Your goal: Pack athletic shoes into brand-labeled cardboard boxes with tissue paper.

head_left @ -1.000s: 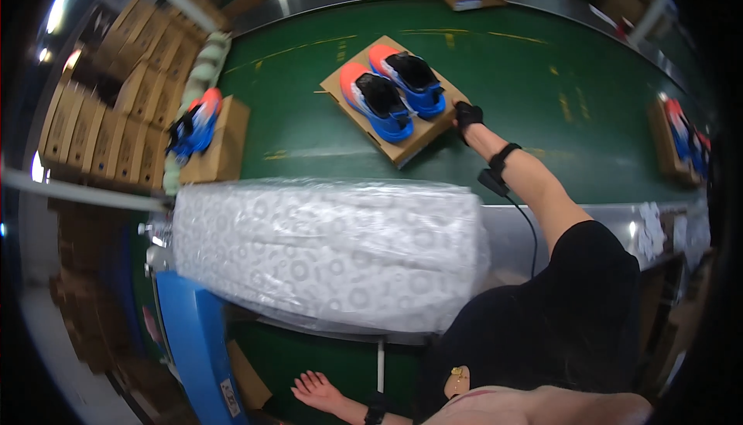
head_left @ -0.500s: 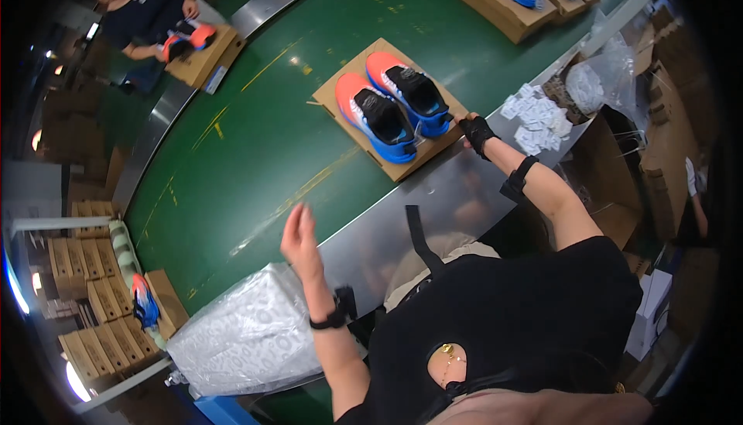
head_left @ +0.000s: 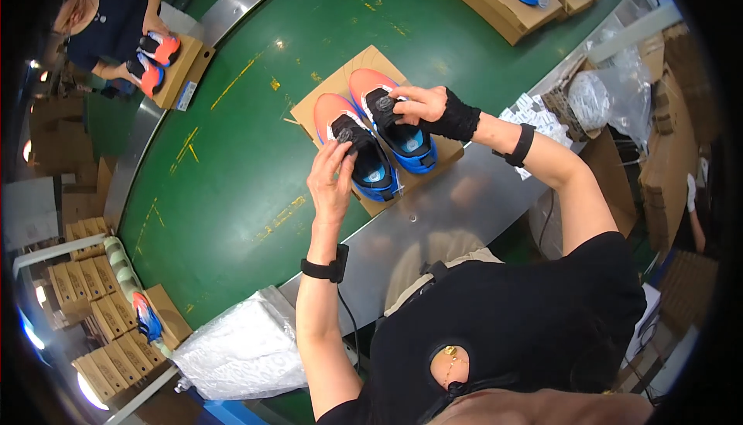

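Left shoe (head_left: 331, 107) and right shoe (head_left: 367, 81), orange and blue, stand on a brown box (head_left: 374, 59) at frame centre. Left hand (head_left: 331, 177): fingers narrow, pinching left shoe's tongue. Right hand (head_left: 433, 110), black-gloved: fingers narrow, pinching right shoe's tongue.

- No wording can be read.
- White-and-blue label (head_left: 186, 95) on the end of the cardboard shoebox (head_left: 175, 84) before the co-worker (head_left: 108, 29): print too small.
- Pale mark, possibly a logo, on the blue insoles (head_left: 375, 174) of the sneakers (head_left: 333, 107).
- Dark printing on the ends of the stacked shoeboxes (head_left: 118, 366) at lower left: blurred.
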`<state>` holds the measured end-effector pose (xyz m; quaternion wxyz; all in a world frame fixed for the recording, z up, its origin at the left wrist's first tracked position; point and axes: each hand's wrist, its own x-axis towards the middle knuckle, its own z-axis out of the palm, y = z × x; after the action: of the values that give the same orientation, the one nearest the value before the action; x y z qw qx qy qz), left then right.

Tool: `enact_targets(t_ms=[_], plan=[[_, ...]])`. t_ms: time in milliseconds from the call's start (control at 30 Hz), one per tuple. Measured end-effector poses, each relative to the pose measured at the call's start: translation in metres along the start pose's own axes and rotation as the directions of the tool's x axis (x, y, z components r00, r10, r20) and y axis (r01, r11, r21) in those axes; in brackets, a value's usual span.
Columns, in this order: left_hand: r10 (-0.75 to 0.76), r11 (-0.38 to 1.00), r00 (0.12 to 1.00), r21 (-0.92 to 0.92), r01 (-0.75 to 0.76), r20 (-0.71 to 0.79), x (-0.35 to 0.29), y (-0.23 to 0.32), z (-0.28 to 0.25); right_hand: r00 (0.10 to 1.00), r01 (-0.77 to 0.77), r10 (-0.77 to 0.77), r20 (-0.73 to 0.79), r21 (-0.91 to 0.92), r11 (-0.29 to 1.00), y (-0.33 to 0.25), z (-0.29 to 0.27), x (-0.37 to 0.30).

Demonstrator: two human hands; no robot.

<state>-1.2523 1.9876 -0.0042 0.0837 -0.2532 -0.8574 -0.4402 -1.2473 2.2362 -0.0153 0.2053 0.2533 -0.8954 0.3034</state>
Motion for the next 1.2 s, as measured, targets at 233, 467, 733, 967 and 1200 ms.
enact_targets(t_ms=[233, 467, 733, 967, 1200], plan=[[-0.429, 0.811, 0.892, -0.375, 0.449, 0.141, 0.077, -0.016, -0.022, 0.827, -0.555, 0.450, 0.338, 0.360, 0.750, 0.011, -0.026, 0.094], [-0.352, 0.845, 0.921, -0.365, 0.390, 0.170, 0.046, -0.002, -0.024, 0.825, -0.565, 0.476, 0.304, 0.410, 0.717, 0.001, -0.016, 0.063], [-0.666, 0.663, 0.718, -0.281, 0.694, 0.202, -0.123, -0.072, 0.048, 0.975, -0.196, 0.217, 0.048, -0.271, 0.942, -0.086, -0.017, -0.014], [-0.723, 0.632, 0.683, -0.301, 0.714, 0.102, -0.119, -0.081, 0.053, 0.728, -0.413, 0.461, 0.508, -0.212, 0.886, -0.092, 0.017, 0.024], [-0.759, 0.525, 0.643, -0.492, 0.695, 0.099, -0.072, -0.093, -0.065, 0.908, -0.154, 0.132, 0.399, 0.024, 0.988, -0.133, 0.002, -0.084]])
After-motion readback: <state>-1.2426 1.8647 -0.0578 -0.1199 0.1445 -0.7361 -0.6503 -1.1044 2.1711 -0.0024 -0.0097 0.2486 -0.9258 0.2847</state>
